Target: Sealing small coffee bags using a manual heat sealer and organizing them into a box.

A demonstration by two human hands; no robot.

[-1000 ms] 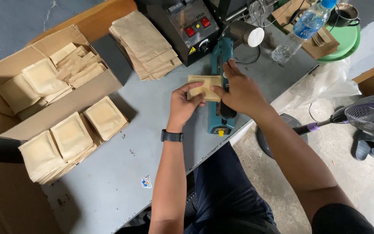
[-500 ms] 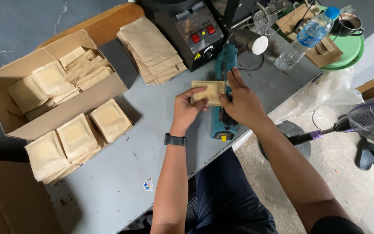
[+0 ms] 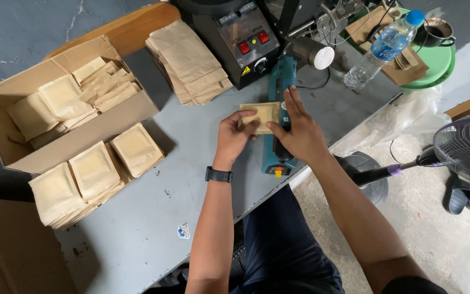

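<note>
Holding a small tan pouch point(image 3: 260, 115) between both hands, the person has it laid across the teal sealer point(image 3: 278, 109) at the middle of the grey bench point(image 3: 153, 218). The left hand point(image 3: 234, 136) is closed on the pouch's near-left corner, thumb on top and fingers curled under, seemingly to keep it from sliding. The right hand point(image 3: 300, 133) lies mostly open, fingers stretched flat toward 12 o'clock over the pouch's right edge and the sealer bar, pressing rather than gripping; that flat palm looks meant to hold the pouch mouth straight in the sealing strip. A black watch point(image 3: 218, 175) sits on the left wrist.

At 12 o'clock from the hands stands a black machine point(image 3: 240, 41) with red buttons, close enough to be reached without shifting. A fanned stack of empty bags point(image 3: 189, 60) lies at 10 o'clock, just beside the machine, within easy reach of the left hand. Farther out at 9 o'clock an open cardboard box point(image 3: 12, 152) holds filled pouches packed on edge, and 3 loose piles point(image 3: 93, 174) of filled pouches lie flat on the bench at 8 o'clock, just in front of the box. A water bottle point(image 3: 379, 49) stands at 2 o'clock, near a green tray point(image 3: 436, 60). A fan point(image 3: 466, 152) stands on the floor at 3 o'clock, well apart from the bench.
</note>
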